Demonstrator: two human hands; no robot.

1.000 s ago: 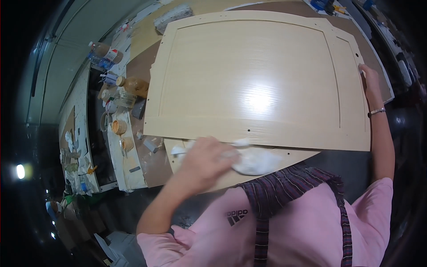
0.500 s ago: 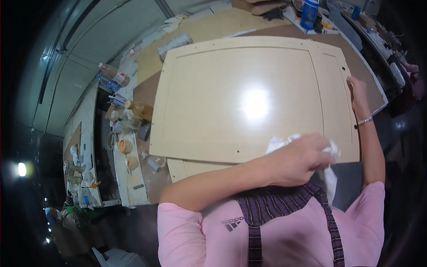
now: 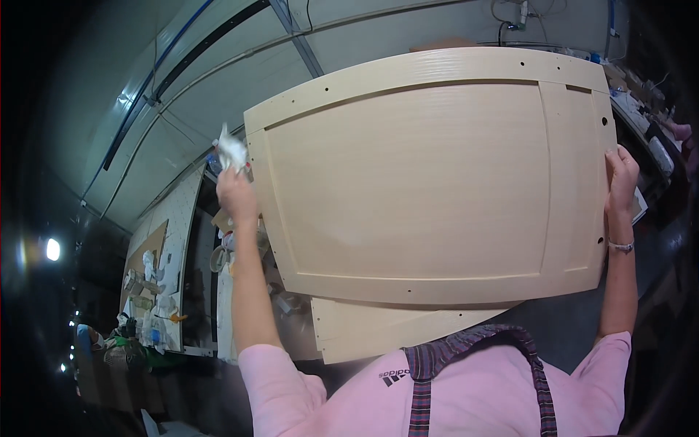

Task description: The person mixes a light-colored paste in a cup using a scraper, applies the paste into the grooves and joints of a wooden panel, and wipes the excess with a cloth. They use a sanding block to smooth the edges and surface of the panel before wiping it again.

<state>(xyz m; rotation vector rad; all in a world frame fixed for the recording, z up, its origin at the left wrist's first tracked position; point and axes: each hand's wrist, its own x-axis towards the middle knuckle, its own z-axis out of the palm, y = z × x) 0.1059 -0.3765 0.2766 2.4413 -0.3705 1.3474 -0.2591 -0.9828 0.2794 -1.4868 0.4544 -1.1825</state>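
A large pale wood-toned panel (image 3: 408, 182) with a grooved inner frame and small holes along its border is tilted up in front of me. My right hand (image 3: 621, 175) grips its right edge, fingers curled round the side. At the panel's left edge, my left hand (image 3: 237, 195) is closed on a crumpled white cloth (image 3: 233, 151), which is smeared by motion and sticks up above the fist. A second pale panel (image 3: 393, 331) lies beneath, its near corner showing below the raised one.
Left of my forearm stands a side bench (image 3: 182, 255) cluttered with jars, rags and tools. Another cluttered worktop (image 3: 633, 105) is at the far right. A grey wall with pipes rises behind the panel. Small items lie beside the lower panel, partly hidden by my left arm.
The large panel has been tilted up, its far edge now higher, hiding the bottle behind it. My left hand has swung from the near edge out to the far left with the cloth.
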